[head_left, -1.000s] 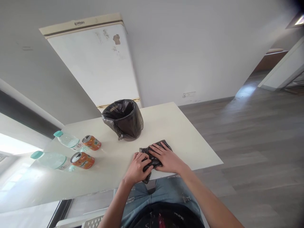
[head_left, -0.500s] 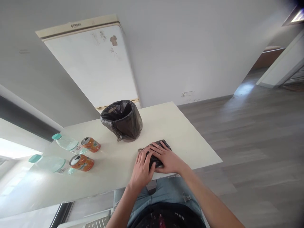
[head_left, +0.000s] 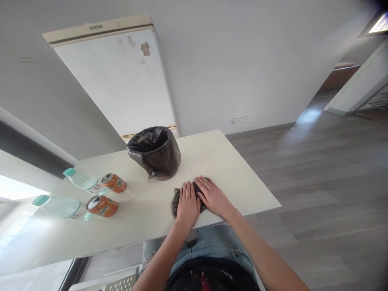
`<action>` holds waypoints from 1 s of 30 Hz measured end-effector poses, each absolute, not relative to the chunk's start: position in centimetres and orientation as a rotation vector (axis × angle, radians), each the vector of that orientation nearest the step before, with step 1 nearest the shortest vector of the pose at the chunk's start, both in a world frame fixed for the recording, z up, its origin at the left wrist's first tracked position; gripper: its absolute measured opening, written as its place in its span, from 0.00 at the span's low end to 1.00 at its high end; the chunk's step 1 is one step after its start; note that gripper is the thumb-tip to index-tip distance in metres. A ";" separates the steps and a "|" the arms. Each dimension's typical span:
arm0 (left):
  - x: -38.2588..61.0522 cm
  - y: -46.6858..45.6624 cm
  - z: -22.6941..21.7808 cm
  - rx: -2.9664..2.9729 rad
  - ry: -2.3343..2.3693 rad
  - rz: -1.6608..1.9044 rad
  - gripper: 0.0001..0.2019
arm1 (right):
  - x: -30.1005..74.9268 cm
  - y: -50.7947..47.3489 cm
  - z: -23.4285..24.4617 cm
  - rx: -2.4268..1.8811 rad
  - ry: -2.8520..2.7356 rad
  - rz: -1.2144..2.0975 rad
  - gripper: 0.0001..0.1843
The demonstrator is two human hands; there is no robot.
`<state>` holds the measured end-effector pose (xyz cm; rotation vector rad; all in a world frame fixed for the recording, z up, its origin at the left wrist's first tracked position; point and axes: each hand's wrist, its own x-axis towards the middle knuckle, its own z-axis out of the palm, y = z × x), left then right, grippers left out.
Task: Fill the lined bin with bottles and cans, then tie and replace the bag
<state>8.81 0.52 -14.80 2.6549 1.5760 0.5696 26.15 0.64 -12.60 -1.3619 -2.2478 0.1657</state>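
Observation:
A folded black plastic bag [head_left: 176,201] lies near the front edge of the white table [head_left: 230,169]. My left hand [head_left: 188,206] lies flat on it with fingers stretched out. My right hand [head_left: 214,197] rests flat beside it, also pressing on the bag, fingers spread. Most of the bag is hidden under both palms; only its left part and a strip between the hands show.
A small bin lined with a black bag [head_left: 155,151] stands behind my hands. At the table's left lie two orange cans [head_left: 114,182] [head_left: 101,205] and two clear bottles with teal caps [head_left: 81,179] [head_left: 59,206]. A white refrigerator [head_left: 118,76] stands against the wall.
My left hand has opened from a grip on the bag's near end and now lies flat on it. The bag is folded smaller. My right hand stays flat.

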 end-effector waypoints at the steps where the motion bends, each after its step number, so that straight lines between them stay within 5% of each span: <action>1: 8.5 0.5 -15.1 2.655 1.589 0.573 0.33 | 26.1 0.6 -12.7 -1.376 -2.265 0.145 0.33; 30: 7.2 0.3 -14.6 2.682 1.580 0.497 0.34 | 25.9 0.7 -13.7 -1.359 -2.345 0.076 0.30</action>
